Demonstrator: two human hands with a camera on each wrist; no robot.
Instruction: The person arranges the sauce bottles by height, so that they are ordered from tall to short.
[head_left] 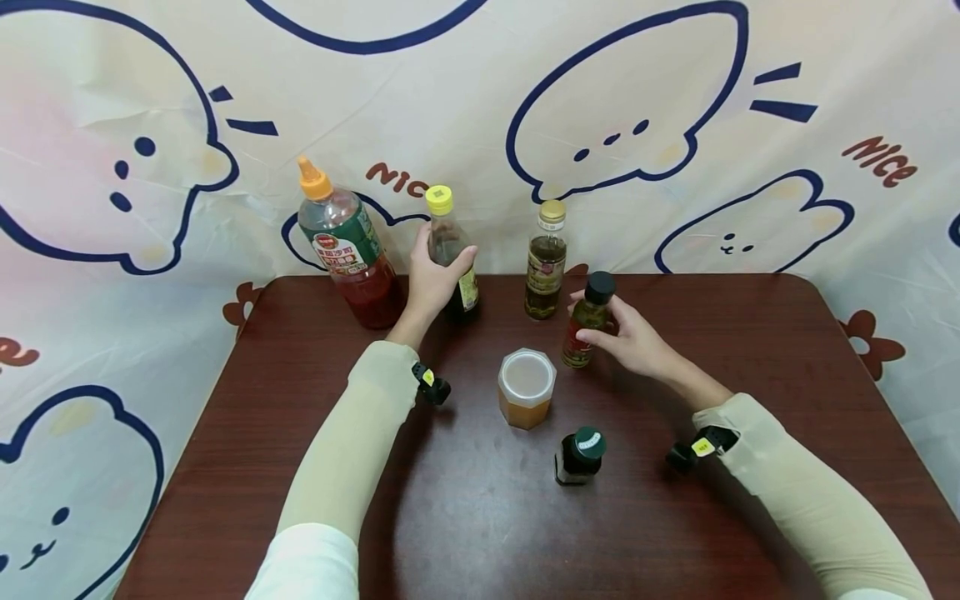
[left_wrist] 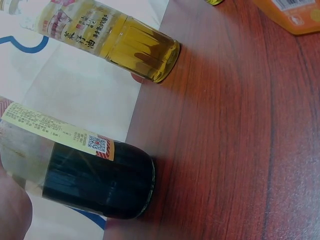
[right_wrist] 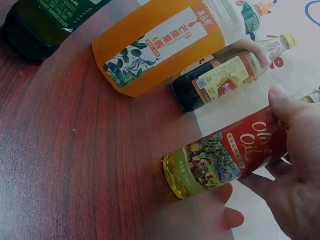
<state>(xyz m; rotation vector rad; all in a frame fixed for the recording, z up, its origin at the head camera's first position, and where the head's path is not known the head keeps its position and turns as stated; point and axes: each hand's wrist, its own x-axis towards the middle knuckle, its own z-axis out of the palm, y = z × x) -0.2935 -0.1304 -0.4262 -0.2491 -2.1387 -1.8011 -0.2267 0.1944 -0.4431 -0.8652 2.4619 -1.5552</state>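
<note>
At the back of the table my left hand (head_left: 435, 282) grips a dark sauce bottle (head_left: 450, 243) with a yellow cap, thumb and fingers round its upper body. The left wrist view shows its lower half of nearly black liquid and a pale label with a square code. My right hand (head_left: 636, 340) holds a small olive oil bottle (right_wrist: 215, 159) with a black cap and a red "Olive Oil" label. Its thumb lies along one side and the fingers wrap behind, partly hidden. Both bottles stand roughly upright in the head view.
Left of the sauce bottle stands a ketchup squeeze bottle (head_left: 352, 250) with an orange nozzle. A yellow-capped oil bottle (head_left: 546, 271) is between the hands, at the back edge. Nearer are an orange-filled jar (head_left: 525, 408) and a dark green-capped bottle (head_left: 579, 458). A printed cloth (head_left: 450, 100) hangs behind.
</note>
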